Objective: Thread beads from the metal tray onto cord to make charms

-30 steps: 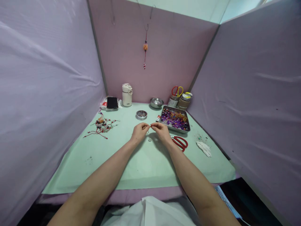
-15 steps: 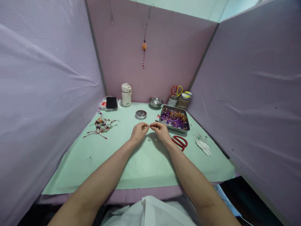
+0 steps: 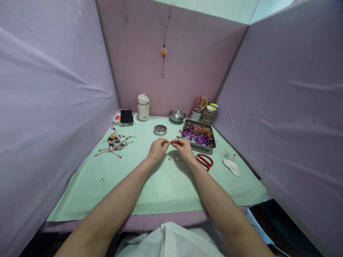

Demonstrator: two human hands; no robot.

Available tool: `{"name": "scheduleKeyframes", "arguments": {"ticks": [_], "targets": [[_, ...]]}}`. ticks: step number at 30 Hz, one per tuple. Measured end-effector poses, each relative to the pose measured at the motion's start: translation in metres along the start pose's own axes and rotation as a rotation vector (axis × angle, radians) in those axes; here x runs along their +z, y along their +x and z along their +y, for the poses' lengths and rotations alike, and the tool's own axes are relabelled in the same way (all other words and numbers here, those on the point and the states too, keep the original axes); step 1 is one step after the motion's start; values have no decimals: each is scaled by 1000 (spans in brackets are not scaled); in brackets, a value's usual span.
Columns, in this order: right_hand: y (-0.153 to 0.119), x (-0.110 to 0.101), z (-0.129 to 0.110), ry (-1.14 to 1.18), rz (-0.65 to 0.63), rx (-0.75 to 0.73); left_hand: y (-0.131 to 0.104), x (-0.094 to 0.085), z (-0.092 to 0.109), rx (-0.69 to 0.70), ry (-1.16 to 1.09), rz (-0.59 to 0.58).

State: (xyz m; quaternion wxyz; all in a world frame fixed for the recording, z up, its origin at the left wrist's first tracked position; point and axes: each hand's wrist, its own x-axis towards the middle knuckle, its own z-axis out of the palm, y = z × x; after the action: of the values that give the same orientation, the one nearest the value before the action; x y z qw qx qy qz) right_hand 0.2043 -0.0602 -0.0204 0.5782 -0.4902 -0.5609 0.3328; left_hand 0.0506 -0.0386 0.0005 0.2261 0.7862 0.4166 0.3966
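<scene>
Over the middle of the table, my left hand (image 3: 157,150) and my right hand (image 3: 182,148) meet fingertip to fingertip. Both are closed in a pinch; what lies between the fingers is too small to make out. A small clear piece (image 3: 169,158) rests on the cloth just below them. Red-handled scissors (image 3: 205,161) lie beside my right wrist, their blades partly hidden by it. Beyond my right hand stands a metal tray (image 3: 200,146) full of purple, orange and dark beads. A small round tin (image 3: 160,130) sits beyond my left hand.
Beaded red cords (image 3: 115,142) lie at left. Along the back stand a phone (image 3: 127,116), a white bottle (image 3: 143,107), a metal bowl (image 3: 177,116), scissors in a can (image 3: 197,114) and a jar (image 3: 209,113). A white cloth (image 3: 231,167) lies right. A beaded pendant (image 3: 163,52) hangs behind.
Both hands stay pinched together in nearly the same place. The whole view has shifted very slightly; nothing on the table has visibly moved.
</scene>
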Motion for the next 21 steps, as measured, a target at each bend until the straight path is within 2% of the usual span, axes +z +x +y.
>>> {"name": "scheduleKeyframes", "arguments": {"ticks": [21], "targets": [[-4,0,-8,-77,-27,-51,0,0,0,-29,14,-64]]}}
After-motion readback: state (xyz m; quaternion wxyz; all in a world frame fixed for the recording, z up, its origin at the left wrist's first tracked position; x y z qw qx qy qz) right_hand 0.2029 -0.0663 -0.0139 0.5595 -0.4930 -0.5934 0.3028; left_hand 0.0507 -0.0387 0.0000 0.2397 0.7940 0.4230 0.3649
